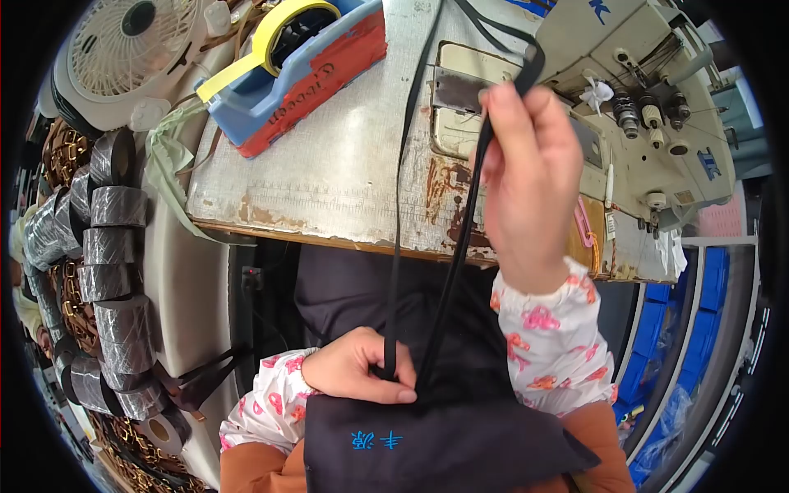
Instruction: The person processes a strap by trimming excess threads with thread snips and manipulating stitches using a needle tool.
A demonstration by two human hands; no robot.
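A long black strap (400, 181) runs down from the sewing table's far side, over its front edge to my lap. My left hand (357, 367) is closed on the strap low down, in front of the dark apron (460, 435). Raised above the table edge, my right hand (534, 164) pinches another length of the strap between thumb and fingers. This length slants down from my right hand towards my left. Above my right hand the strap bends into a loop near the sewing machine (657, 107). The strap's far end is out of view.
A tape dispenser (304, 82) with yellow tape stands on the worn metal table (320, 181). To the left are a white fan (136, 49) and several wrapped dark rolls (122, 324). Pink snips (583, 222) lie right of my right hand. Blue bins (699, 312) fill a rack at right.
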